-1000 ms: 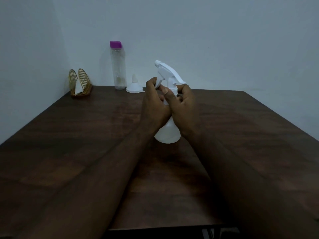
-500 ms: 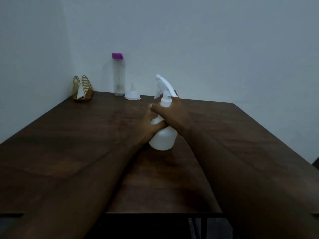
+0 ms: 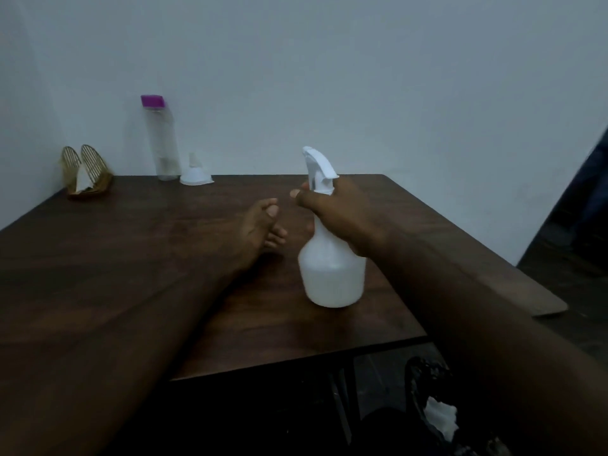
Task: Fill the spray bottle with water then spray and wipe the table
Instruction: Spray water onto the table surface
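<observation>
Since 1 s ago, when 2 grips were bunched on the neck of the spray bottle (image 3: 332, 274), the left grip (image 3: 260, 225) has let go. It now lies on the worktop (image 3: 131, 241) just left of the bottle, fingers loosely curled, holding nothing. Right grip (image 3: 342, 218) is wrapped round the neck, right under the trigger head (image 3: 317, 167). Bottle stands upright on the worktop, right of centre.

Head is on the bottle, so by my read filling hasn't started. Cannot tell if the head is loosened, or what's inside the opaque body. Freed left grip probably goes for the fill kit next.

Far left by the wall:
- clear water bottle (image 3: 163, 143) with purple cap
- white funnel (image 3: 194, 176) just right of it
- gold napkin holder (image 3: 86, 174) with a white napkin, further left

Nothing stands between the left grip and those. For wiping, the napkin is the only material I see on the worktop.
</observation>
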A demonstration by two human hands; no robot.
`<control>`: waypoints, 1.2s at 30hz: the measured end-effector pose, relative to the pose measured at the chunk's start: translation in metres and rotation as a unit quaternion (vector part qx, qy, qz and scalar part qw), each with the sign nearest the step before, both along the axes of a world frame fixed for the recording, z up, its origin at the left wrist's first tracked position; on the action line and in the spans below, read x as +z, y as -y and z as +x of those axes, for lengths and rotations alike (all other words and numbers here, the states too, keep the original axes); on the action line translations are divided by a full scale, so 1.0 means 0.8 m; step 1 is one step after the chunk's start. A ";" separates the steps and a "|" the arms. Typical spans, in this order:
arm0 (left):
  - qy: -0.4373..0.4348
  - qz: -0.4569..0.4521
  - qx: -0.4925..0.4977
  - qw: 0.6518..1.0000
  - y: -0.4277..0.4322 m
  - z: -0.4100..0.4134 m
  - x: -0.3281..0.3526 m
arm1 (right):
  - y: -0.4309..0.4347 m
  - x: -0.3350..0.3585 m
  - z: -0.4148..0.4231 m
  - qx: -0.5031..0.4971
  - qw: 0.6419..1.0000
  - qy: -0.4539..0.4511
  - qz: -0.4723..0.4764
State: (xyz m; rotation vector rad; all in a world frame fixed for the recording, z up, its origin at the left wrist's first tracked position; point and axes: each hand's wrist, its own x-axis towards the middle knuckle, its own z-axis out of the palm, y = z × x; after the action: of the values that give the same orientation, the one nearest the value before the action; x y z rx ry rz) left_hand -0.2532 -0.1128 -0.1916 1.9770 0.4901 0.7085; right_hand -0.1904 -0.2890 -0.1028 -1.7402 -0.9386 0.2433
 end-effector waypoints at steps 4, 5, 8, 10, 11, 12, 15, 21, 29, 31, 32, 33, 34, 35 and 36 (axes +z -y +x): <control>0.029 -0.016 0.049 0.998 -0.009 -0.013 -0.002 | 0.055 0.010 -0.004 -0.021 0.997 0.001 -0.079; 0.033 -0.003 0.048 0.998 -0.005 -0.017 0.001 | 0.070 0.013 -0.008 -0.020 0.996 -0.012 -0.091; 0.004 0.090 0.041 0.995 0.013 -0.025 0.003 | 0.101 0.018 -0.018 -0.031 0.991 -0.031 -0.129; -0.006 0.127 0.046 0.991 0.017 -0.025 0.003 | 0.110 0.018 -0.021 -0.045 0.990 -0.028 -0.130; -0.016 0.140 0.050 0.989 0.019 -0.025 0.003 | 0.111 0.017 -0.021 -0.053 0.990 -0.027 -0.126; -0.028 0.148 0.051 0.987 0.020 -0.025 0.004 | 0.111 0.015 -0.021 -0.057 0.990 -0.026 -0.127; -0.040 0.158 0.041 0.986 0.024 -0.028 0.004 | 0.111 0.004 -0.024 -0.071 0.985 -0.027 -0.156; -0.040 0.173 0.052 0.983 0.020 -0.023 0.003 | 0.122 -0.023 -0.025 -0.069 0.979 -0.049 -0.188; -0.066 0.198 0.061 0.976 0.024 -0.021 0.005 | 0.121 -0.042 -0.032 -0.067 0.976 -0.050 -0.202; -0.062 0.200 0.060 0.976 0.024 -0.023 0.004 | 0.120 -0.052 -0.036 -0.054 0.973 -0.071 -0.214; -0.060 0.204 0.057 0.975 0.025 -0.024 0.003 | 0.119 -0.057 -0.037 -0.049 0.972 -0.060 -0.222; -0.062 0.211 0.054 0.974 0.027 -0.024 0.003 | 0.117 -0.062 -0.038 -0.047 0.972 -0.030 -0.228; -0.065 0.220 0.053 0.972 0.027 -0.024 0.002 | 0.115 -0.066 -0.040 -0.052 0.971 0.009 -0.234; -0.068 0.227 0.053 0.970 0.028 -0.024 0.002 | 0.114 -0.068 -0.042 -0.061 0.969 0.044 -0.235; -0.069 0.232 0.054 0.969 0.028 -0.024 0.002 | 0.112 -0.068 -0.044 -0.070 0.969 0.063 -0.230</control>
State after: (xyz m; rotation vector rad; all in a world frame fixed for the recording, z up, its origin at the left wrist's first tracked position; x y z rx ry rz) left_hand -0.2727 -0.1352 -0.1897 2.4653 0.5563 0.8109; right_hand -0.2259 -0.3786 -0.1576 -2.2627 -0.8908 0.2740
